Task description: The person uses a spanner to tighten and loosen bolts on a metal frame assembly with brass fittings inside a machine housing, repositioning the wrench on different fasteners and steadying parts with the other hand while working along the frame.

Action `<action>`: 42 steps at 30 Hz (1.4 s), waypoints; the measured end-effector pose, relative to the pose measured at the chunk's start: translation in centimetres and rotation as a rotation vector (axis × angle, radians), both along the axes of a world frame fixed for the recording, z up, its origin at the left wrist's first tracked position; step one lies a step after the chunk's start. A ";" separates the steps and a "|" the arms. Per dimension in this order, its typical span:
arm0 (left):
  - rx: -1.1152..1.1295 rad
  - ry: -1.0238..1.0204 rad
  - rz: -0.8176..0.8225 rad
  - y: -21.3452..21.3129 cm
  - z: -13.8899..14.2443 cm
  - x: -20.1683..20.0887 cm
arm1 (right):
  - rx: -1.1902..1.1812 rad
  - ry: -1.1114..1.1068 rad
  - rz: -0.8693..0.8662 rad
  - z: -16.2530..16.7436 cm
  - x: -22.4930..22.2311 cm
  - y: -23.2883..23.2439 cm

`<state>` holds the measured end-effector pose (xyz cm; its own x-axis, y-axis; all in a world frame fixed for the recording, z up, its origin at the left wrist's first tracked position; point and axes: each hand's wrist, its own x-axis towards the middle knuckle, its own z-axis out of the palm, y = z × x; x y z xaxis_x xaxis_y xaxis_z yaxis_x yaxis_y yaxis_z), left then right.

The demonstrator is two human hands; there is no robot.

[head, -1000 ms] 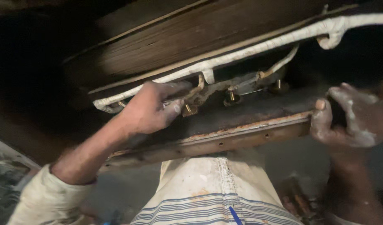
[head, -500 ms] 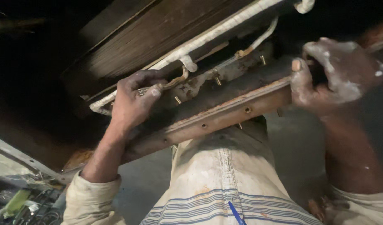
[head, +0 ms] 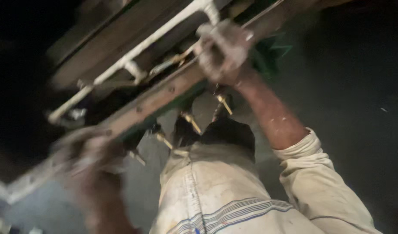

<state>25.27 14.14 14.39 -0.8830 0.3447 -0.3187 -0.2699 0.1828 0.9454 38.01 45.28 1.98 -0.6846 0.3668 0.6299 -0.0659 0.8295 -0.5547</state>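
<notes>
A long rusty metal frame rail runs diagonally from lower left to upper right, with several brass bolts sticking out of its underside. My right hand, smeared with white, is closed around the rail near its upper end. My left hand is blurred and grips the rail's lower end. A white pipe lies along the dark panel behind the rail.
My pale trousers and striped shirt hem fill the lower middle. Grey floor spreads to the right. The upper left is dark. Something green shows behind the rail by my right hand.
The rail has swung to a steeper tilt. My left hand slid from the bolts at the rail's middle down to its lower end. My right hand now shows nearer the top centre.
</notes>
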 end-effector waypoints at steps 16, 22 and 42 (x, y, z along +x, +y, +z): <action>0.369 -0.719 -0.021 -1.7 -14.6 6.0 | -1.143 -0.474 0.040 -2.1 3.5 -21.6; 0.405 -0.807 0.137 -4.4 -14.3 1.9 | -1.025 -0.537 0.016 -3.1 -0.3 -21.9; 0.495 -0.400 0.416 -8.9 -16.5 -0.8 | -1.043 -0.655 0.096 -2.5 -5.6 -24.8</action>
<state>24.48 5.22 -2.15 -0.8210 0.1947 -0.5367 -0.5633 -0.4287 0.7063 32.41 20.53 -0.49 -0.8125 0.4186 -0.4056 0.4373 -0.0223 -0.8990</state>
